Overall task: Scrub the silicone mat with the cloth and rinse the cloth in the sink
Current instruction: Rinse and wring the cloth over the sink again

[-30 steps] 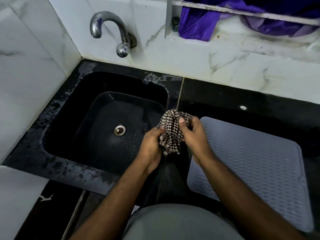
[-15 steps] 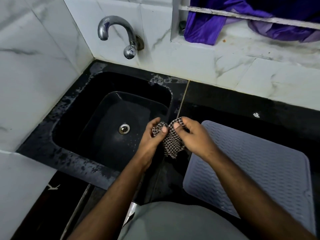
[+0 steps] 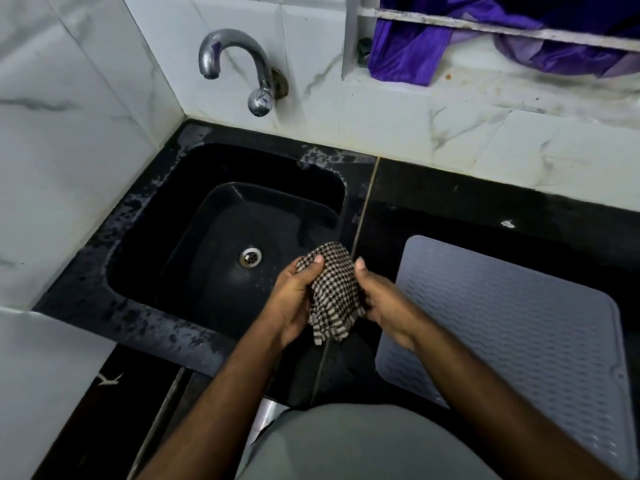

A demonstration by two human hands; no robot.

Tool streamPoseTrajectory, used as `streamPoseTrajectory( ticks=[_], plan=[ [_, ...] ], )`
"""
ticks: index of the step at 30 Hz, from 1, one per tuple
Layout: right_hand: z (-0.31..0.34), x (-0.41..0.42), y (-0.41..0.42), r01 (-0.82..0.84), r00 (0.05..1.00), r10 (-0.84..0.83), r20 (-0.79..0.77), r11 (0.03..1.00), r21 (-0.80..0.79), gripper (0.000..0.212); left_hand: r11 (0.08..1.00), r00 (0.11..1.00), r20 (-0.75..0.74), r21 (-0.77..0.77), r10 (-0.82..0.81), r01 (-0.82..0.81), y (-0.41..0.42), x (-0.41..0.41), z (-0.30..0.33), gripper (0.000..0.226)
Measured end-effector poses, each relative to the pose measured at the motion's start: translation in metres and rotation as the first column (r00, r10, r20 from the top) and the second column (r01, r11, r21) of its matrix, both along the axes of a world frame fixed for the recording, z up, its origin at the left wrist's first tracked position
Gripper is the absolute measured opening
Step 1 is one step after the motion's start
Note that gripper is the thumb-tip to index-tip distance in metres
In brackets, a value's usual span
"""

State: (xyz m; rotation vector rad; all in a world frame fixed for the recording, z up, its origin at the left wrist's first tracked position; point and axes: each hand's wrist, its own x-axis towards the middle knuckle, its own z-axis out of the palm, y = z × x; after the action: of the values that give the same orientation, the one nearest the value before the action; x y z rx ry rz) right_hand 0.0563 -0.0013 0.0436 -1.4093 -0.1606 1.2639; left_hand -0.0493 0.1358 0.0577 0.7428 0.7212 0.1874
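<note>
Both hands hold the checked cloth between them: the left hand grips its left side with the thumb lying on top of the fabric, and the right hand curls round its right side, so the cloth is bunched and its loose lower edge hangs down below the palms. On the far left stands the white marble wall, and next to it the curved metal tap reaches out over the black sink; I see no water running from it. The sink has a metal drain in the middle, and its rim looks wet. The cloth is held in the air over the right front edge of the sink, between the basin and the grey silicone mat, which lies flat on the black counter to the right, not touched by either hand. Behind, a purple fabric hangs from the ledge. I think the step now is to gather or wring the cloth between rinsing and scrubbing; which of the two comes next I cannot tell. For scrubbing, the cloth must go right and press flat on the mat; for rinsing, it must go left under the tap, and one hand must let go to open it.
</note>
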Motion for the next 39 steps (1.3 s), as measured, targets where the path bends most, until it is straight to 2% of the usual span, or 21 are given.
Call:
streamPoseTrajectory(
  ticks=[2,3,4,6,7,8,14,15,18,19,20,23,24,26,28,29,31,33,34,36,39],
  plan=[
    [-0.004,-0.006,0.002,0.09,0.989,-0.087,0.119,0.996,-0.021,0.043,0.999,0.999,-0.041,0.031,-0.012,0.013,0.005,-0.004,-0.004,0.035],
    [-0.007,-0.007,0.005,0.143,0.965,-0.125,0.229,0.988,-0.066,0.039,0.993,0.994,-0.108,0.121,0.004,0.009,0.009,-0.006,-0.009,0.031],
    [-0.008,-0.007,0.007,0.173,0.924,-0.118,0.363,0.977,-0.125,0.035,0.95,0.974,-0.225,0.308,0.018,0.054,0.014,-0.008,-0.015,0.025],
    [-0.012,-0.01,0.007,0.198,0.798,0.012,0.603,0.939,-0.28,0.029,0.658,0.875,-0.483,0.672,0.041,0.34,0.023,-0.011,-0.027,0.021],
    [-0.015,-0.013,0.007,0.21,0.734,0.072,0.675,0.922,-0.326,0.027,0.512,0.83,-0.556,0.729,0.055,0.454,0.023,-0.01,-0.031,0.022],
    [-0.017,-0.018,0.005,0.223,0.686,0.108,0.72,0.91,-0.349,0.025,0.439,0.814,-0.58,0.742,0.042,0.507,0.021,-0.009,-0.032,0.023],
    [-0.022,-0.042,-0.012,0.377,0.532,0.028,0.846,0.887,-0.266,0.021,0.299,0.834,-0.548,0.787,-0.067,0.54,0.009,0.007,-0.042,0.028],
    [-0.022,-0.047,-0.013,0.394,0.516,0.027,0.856,0.88,-0.265,0.021,0.226,0.833,-0.549,0.806,-0.063,0.548,0.01,0.009,-0.041,0.033],
    [-0.032,-0.065,-0.014,0.41,0.503,0.122,0.856,0.838,-0.361,0.026,-0.245,0.845,-0.533,0.826,-0.044,0.508,0.01,0.017,-0.041,0.036],
    [-0.035,-0.07,-0.015,0.413,0.503,0.149,0.852,0.824,-0.388,0.027,-0.307,0.857,-0.505,0.836,-0.105,0.455,0.009,0.017,-0.043,0.027],
    [-0.036,-0.074,-0.016,0.415,0.498,0.168,0.851,0.815,-0.404,0.027,-0.25,0.855,-0.481,0.867,-0.193,0.431,0.007,0.016,-0.045,0.018],
    [-0.035,-0.083,-0.012,0.411,0.425,0.198,0.883,0.827,-0.384,0.027,0.215,0.85,-0.418,0.842,-0.32,0.495,0.003,0.01,-0.054,0.017],
    [-0.033,-0.086,-0.009,0.387,0.395,0.225,0.891,0.839,-0.383,0.03,0.307,0.839,-0.442,0.79,-0.316,0.531,0.005,0.01,-0.053,0.023],
    [-0.028,-0.093,-0.001,0.301,0.355,0.298,0.886,0.861,-0.41,0.036,0.441,0.804,-0.482,0.672,-0.348,0.594,0.013,0.013,-0.047,0.037],
    [-0.027,-0.099,0.008,0.176,0.364,0.358,0.86,0.88,-0.441,0.039,0.519,0.811,-0.466,0.623,-0.354,0.585,0.021,0.013,-0.039,0.044],
    [-0.028,-0.102,0.011,0.113,0.384,0.381,0.841,0.885,-0.452,0.04,0.481,0.836,-0.453,0.684,-0.311,0.549,0.024,0.011,-0.039,0.04],
    [-0.03,-0.107,0.016,0.058,0.395,0.405,0.825,0.885,-0.462,0.042,0.208,0.867,-0.429,0.852,-0.253,0.481,0.03,0.005,-0.044,0.026],
    [-0.03,-0.11,0.016,0.166,0.35,0.345,0.871,0.892,-0.42,0.037,-0.034,0.83,-0.468,0.876,-0.304,0.481,0.035,0.003,-0.056,0.03],
    [-0.031,-0.11,0.015,0.235,0.313,0.319,0.895,0.887,-0.398,0.031,-0.093,0.808,-0.491,0.867,-0.324,0.49,0.036,0.003,-0.06,0.029],
    [-0.036,-0.11,0.011,0.309,0.304,0.317,0.898,0.859,-0.408,0.025,-0.121,0.799,-0.513,0.856,-0.314,0.502,0.036,0.003,-0.061,0.026],
    [-0.045,-0.109,0.01,0.299,0.422,0.288,0.86,0.851,-0.432,0.031,-0.068,0.811,-0.517,0.852,-0.275,0.52,0.033,0.001,-0.06,0.026]
  ],
)
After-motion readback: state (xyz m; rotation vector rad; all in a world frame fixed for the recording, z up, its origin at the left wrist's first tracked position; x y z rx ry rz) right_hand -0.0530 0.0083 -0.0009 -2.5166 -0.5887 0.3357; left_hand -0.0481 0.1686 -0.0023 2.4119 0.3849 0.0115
